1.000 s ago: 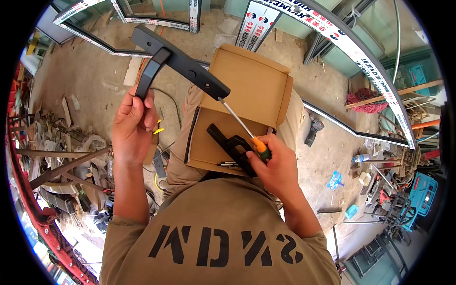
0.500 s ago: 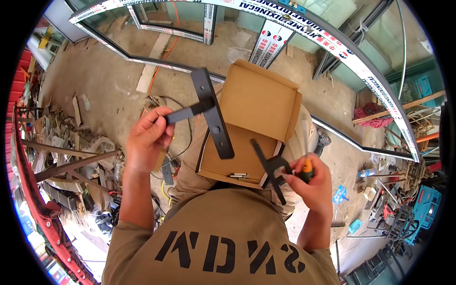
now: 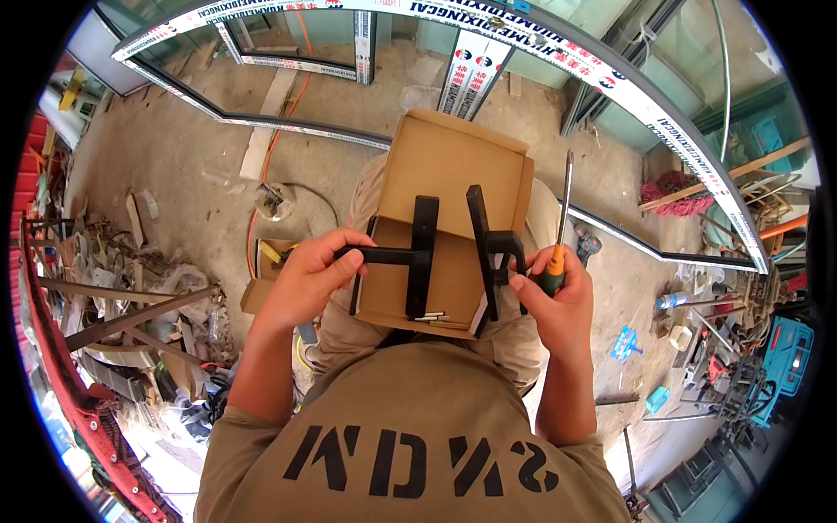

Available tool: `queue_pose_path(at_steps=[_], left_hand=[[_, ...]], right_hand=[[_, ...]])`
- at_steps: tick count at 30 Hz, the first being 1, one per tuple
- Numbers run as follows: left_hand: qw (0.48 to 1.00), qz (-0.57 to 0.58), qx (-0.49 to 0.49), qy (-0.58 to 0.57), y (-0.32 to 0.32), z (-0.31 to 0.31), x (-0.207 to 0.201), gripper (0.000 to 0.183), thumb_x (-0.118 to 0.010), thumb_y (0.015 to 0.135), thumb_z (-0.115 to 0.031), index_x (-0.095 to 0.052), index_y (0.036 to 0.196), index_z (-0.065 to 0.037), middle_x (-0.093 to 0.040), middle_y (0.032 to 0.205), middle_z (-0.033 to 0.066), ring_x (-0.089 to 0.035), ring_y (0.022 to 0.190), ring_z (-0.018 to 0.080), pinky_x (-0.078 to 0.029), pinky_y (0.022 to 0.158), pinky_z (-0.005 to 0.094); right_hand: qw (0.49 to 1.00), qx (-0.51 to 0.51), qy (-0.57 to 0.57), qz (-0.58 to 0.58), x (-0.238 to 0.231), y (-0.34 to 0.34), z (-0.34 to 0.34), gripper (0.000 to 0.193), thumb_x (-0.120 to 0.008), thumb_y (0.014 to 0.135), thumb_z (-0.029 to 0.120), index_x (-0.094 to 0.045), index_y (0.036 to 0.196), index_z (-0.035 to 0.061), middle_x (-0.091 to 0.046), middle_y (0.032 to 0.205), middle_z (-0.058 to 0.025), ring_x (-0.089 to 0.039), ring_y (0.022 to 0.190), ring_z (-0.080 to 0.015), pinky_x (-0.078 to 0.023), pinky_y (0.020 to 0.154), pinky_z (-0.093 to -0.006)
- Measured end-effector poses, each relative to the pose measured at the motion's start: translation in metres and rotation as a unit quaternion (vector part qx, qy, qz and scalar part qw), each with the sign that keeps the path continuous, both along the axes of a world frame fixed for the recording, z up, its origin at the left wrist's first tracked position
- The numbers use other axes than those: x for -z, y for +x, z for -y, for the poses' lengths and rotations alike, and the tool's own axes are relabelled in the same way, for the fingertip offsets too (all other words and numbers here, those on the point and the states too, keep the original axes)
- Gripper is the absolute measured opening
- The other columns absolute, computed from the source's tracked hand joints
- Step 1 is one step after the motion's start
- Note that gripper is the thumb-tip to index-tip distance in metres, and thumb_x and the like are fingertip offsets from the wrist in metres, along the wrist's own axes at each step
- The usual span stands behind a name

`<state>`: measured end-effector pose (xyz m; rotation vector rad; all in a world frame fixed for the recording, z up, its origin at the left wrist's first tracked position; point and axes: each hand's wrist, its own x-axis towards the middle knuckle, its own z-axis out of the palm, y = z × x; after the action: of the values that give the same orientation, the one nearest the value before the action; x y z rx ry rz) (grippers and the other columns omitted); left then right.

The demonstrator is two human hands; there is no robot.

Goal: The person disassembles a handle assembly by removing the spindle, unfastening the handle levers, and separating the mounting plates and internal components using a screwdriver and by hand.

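Dusty workshop floor; left hand point(image 3: 307, 277) fingers grip black handle point(image 3: 421, 254), long bar upright; right hand point(image 3: 555, 301) fingers clamp screwdriver point(image 3: 561, 218).

Dusty concrete floor point(image 3: 192, 166) all around. Long window frames point(image 3: 288, 126) lie across the top, an orange cable point(image 3: 261, 183) snakes past them, scrap metal point(image 3: 113, 305) piles up on the left, and blue tool cases point(image 3: 785, 366) sit far right among clutter.

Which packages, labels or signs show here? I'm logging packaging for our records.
Cardboard box: open, brown, on the person's lap, between both hands.
Protective film strips: white with red and black print, along the curved frame bars above.
Small blue packet: on the floor, right.
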<state>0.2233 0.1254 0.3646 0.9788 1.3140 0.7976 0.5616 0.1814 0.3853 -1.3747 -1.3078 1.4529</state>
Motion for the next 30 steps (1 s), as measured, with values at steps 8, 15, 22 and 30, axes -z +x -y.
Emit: queue_pose_path(at_steps=[8,15,22,30], left_hand=[[0.980,-0.120,-0.024,0.157,-0.004,0.006,-0.013,0.030,-0.054,0.111,-0.025,-0.065,0.130,-0.004,-0.064,0.114,0.0017,-0.055,0.099,0.0087,-0.046,0.085,0.0243],[0.959,-0.078,-0.191,0.194,0.015,-0.004,-0.054,0.028,-0.056,0.108,-0.017,-0.065,0.130,-0.001,-0.067,0.119,0.0061,-0.060,0.104,0.0118,-0.049,0.094,0.0279],[0.970,0.082,-0.012,0.229,0.078,-0.045,-0.058,0.059,-0.056,0.109,-0.030,-0.038,0.159,-0.002,-0.060,0.139,0.0132,-0.062,0.124,0.0212,-0.051,0.102,0.0356],[0.950,0.284,-0.113,0.066,0.069,-0.045,-0.055,0.065,-0.052,0.110,-0.039,-0.030,0.160,-0.004,-0.059,0.134,0.0163,-0.065,0.117,0.0237,-0.056,0.101,0.0430]], right_hand=[[0.998,0.015,-0.003,-0.053,-0.004,-0.008,0.000,0.027,-0.079,0.086,-0.002,-0.055,0.097,0.0053,-0.068,0.102,-0.0059,-0.059,0.082,-0.0067,-0.048,0.070,-0.0225],[0.998,0.038,0.008,-0.053,-0.024,-0.023,-0.005,0.030,-0.081,0.085,-0.002,-0.055,0.098,0.0057,-0.069,0.101,-0.0064,-0.059,0.080,-0.0062,-0.048,0.069,-0.0221],[0.994,0.018,0.054,-0.092,-0.047,-0.062,-0.014,0.034,-0.086,0.083,0.002,-0.056,0.098,0.0072,-0.070,0.097,-0.0002,-0.053,0.073,-0.0013,-0.044,0.065,-0.0189],[0.993,-0.024,0.115,-0.004,-0.046,-0.058,-0.013,0.024,-0.085,0.088,0.009,-0.064,0.096,0.0030,-0.072,0.093,-0.0007,-0.058,0.075,-0.0077,-0.051,0.070,-0.0251]])
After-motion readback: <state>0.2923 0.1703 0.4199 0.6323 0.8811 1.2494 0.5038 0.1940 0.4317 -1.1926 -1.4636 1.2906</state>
